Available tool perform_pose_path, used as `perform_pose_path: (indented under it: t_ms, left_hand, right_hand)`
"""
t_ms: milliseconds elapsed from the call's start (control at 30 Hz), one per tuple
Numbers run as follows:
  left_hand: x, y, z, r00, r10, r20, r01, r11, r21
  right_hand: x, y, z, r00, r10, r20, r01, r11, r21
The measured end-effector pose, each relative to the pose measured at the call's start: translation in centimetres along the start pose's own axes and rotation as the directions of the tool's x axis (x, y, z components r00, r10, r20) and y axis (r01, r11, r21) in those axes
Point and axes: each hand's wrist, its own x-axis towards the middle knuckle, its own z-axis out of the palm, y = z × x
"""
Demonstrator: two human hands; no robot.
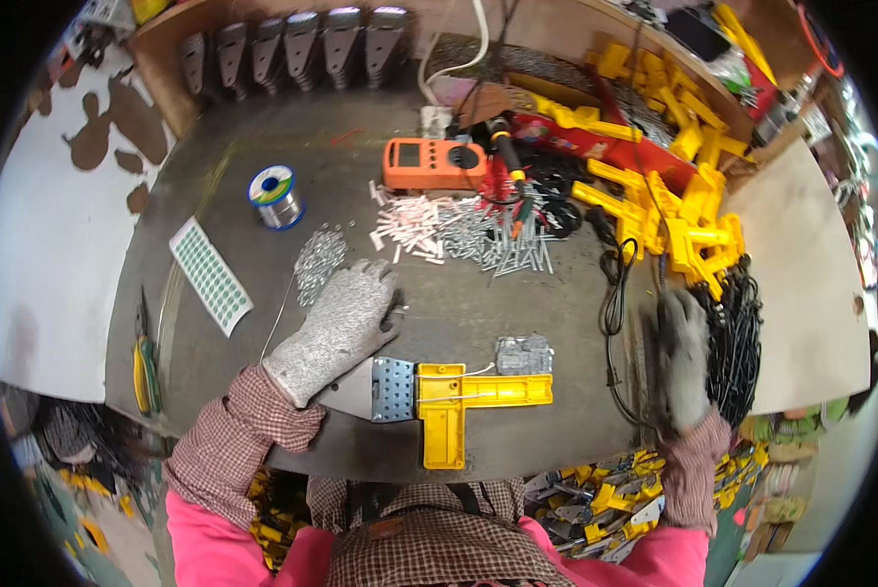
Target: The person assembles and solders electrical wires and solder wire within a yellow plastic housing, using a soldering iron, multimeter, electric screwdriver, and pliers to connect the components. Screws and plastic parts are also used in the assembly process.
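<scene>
Nearest to me, my chest in a checked shirt and pink sleeves fills the bottom of the view, with both forearms coming up onto the grey workbench (pixel 517 323).

On the far right side of the bench I see a big heap of yellow plastic housings (pixel 669 186), and just near of it a bundle of black cables (pixel 738 338) hanging by the right edge. My right hand (pixel 684 357), in a grey knit glove, lies against those cables; it is blurred, so I cannot tell whether the fingers are closed on them.

My left hand (pixel 346 323), also gloved, lies flat and open on the bench, fingers spread and gripping nothing. Just right of its wrist and near to me sits a yellow T-shaped plastic part (pixel 459 401), with a perforated metal plate (pixel 392 388) touching its left end and a small grey metal block (pixel 524 354) touching its far right edge.

Farther off at centre I see an orange multimeter (pixel 434 163). Near of it spread a scatter of white sleeves (pixel 410 227) and a pile of metal pins (pixel 493 238). Left of those stands a spool of solder wire (pixel 275 196), and a heap of small silver pieces (pixel 319 262) lies just beyond my left fingertips. A white strip of green dots (pixel 211 275) lies tilted on the left.
</scene>
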Motion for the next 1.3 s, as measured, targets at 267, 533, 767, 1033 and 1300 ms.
perform_pose_path:
  t_ms: [267,533,767,1033,1300]
  left_hand:
    - [-5.3,2.3,0.7,0.941,-0.320,0.107,0.304,0.664,-0.683]
    - [-2.5,6.0,-2.7,0.927,-0.332,0.175,0.360,0.658,-0.662]
    - [0.5,7.6,-1.2,0.976,0.060,0.211,0.197,0.182,-0.963]
    - [-0.1,5.7,-0.7,0.892,-0.386,0.236,0.233,-0.055,-0.971]
    - [-0.5,5.7,-0.3,0.877,-0.481,-0.011,0.059,0.129,-0.990]
  right_hand:
    - [-4.9,-0.4,-0.8,0.650,-0.416,0.637,0.436,0.890,0.136]
    - [3.0,-5.6,-1.6,0.941,-0.333,-0.053,0.333,0.892,0.306]
    - [4.2,-14.9,0.8,0.906,-0.336,0.257,0.249,0.915,0.318]
    - [5.0,-16.3,4.4,0.851,-0.279,0.444,-0.203,0.605,0.770]
    - [4.0,-16.1,6.3,0.853,-0.043,0.520,-0.504,0.187,0.843]
